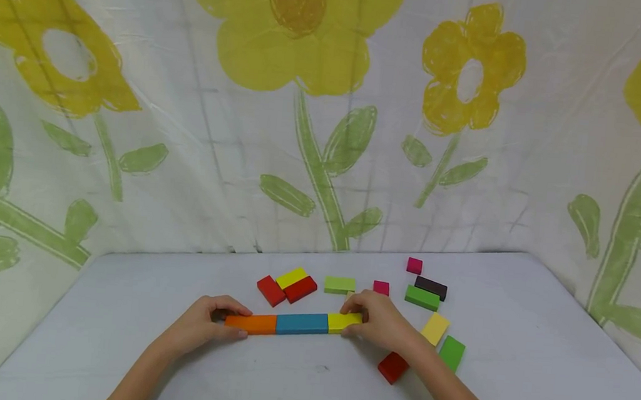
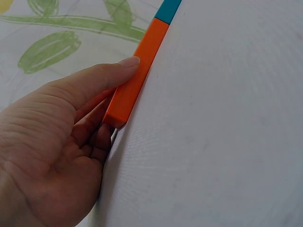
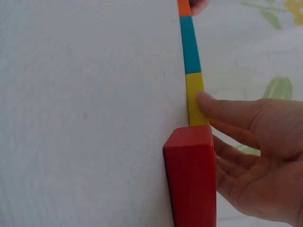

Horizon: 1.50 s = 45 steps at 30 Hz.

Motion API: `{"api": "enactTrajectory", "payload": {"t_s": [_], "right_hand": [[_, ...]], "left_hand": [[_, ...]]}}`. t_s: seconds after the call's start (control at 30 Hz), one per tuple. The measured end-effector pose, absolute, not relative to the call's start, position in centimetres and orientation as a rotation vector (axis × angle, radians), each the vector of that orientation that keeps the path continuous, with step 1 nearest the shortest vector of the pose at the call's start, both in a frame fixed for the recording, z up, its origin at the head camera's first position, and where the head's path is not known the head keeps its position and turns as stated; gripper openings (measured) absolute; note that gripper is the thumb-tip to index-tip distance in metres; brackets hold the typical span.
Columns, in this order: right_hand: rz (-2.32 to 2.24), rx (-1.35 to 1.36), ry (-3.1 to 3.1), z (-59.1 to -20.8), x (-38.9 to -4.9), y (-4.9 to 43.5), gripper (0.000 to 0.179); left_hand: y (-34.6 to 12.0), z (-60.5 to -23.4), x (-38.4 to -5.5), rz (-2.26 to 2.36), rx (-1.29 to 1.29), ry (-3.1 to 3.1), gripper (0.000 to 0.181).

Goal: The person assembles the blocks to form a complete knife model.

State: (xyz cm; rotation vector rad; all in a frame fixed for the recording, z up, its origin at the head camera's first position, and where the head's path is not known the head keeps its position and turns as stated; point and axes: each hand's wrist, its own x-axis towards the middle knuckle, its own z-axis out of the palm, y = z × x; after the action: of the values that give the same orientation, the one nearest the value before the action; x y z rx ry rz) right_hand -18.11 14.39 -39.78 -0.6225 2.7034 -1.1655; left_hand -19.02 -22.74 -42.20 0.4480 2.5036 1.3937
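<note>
Three blocks already form a row [image 1: 295, 323]: left hand [image 1: 203, 327] pinches its orange end, right hand [image 1: 381, 321] its yellow end (loose blocks [image 1: 423, 297] wait beyond).

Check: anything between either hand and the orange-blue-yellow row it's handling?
Nothing visible. The left hand already holds the orange block at one end, and the right hand holds the yellow block at the other. The blue block sits between them. Loose blocks lie apart.

Bright, even, soft light; only faint shadows under the hands on the counter [image 1: 511, 366]. The head view bows at its edges, and the wrist views perhaps blur slightly up close.
</note>
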Motion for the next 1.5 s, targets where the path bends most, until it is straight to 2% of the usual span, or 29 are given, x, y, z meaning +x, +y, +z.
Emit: {"api": "enactTrajectory", "payload": {"t_s": [0.43, 1.03, 1.5], "right_hand": [[-1.168, -0.688, 2.707, -40.1, -18.6, 14.4, 0.027], [-1.271, -0.706, 2.579, -39.1, -18.1, 16.9, 0.038], [-1.349, -0.800, 2.326, -39.4, -17.2, 20.8, 0.025]], "left_hand": [[-23.1, -42.2, -19.1, 1.397, 0.465, 2.509, 0.031], [-22.8, -42.4, -19.1, 1.435, 0.444, 2.478, 0.032], [-22.6, -42.1, -18.9, 1.423, 0.431, 2.489, 0.031]]}}
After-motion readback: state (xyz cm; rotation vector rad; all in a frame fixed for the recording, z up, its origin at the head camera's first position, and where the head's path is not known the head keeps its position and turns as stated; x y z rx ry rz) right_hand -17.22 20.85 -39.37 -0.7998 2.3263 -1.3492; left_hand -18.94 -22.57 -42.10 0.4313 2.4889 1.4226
